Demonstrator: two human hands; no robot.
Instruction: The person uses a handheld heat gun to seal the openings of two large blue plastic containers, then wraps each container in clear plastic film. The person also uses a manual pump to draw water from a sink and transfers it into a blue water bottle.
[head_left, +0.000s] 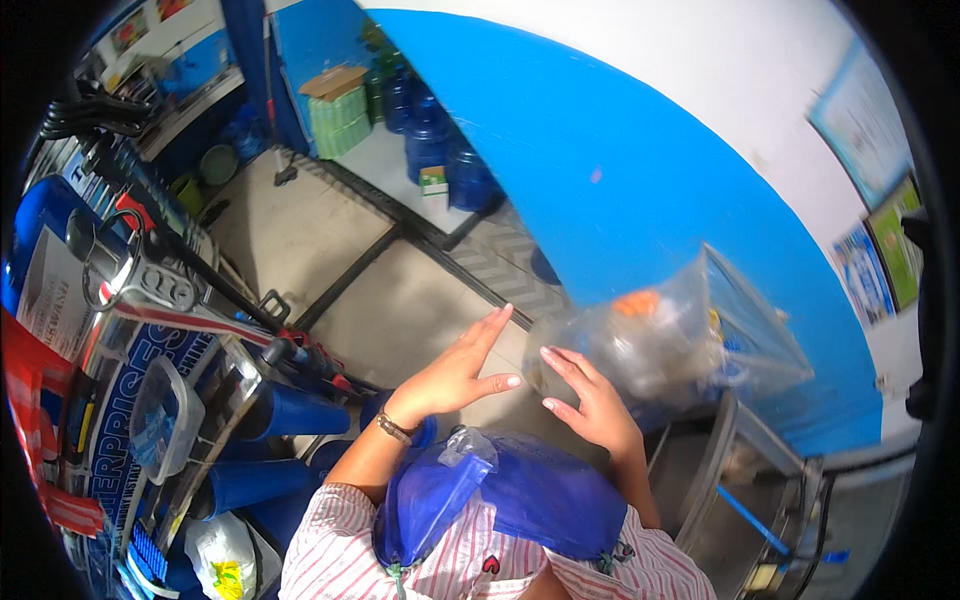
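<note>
My left hand (459, 367) is raised in front of my chest, empty, its thumb apart from the straight fingers. Facing it is my right hand (592, 401), also empty, with bent fingers spread and a small gap between the two hands. A large clear plastic bag (637, 352), blurred, is just beyond the right hand; an orange thing (636, 303) and other contents show through it. Whether the right fingers touch the bag I cannot tell. Below both hands, a blue plastic apron (555, 499) covers part of my striped shirt.
To the left is a cluttered counter (214, 450) with a clear plastic container (166, 420) and a white plastic bag (221, 555). A metal-framed case (712, 472) stands at right. Blue water jugs (469, 176) and a green-striped box (337, 116) are beyond the tiled floor (397, 300).
</note>
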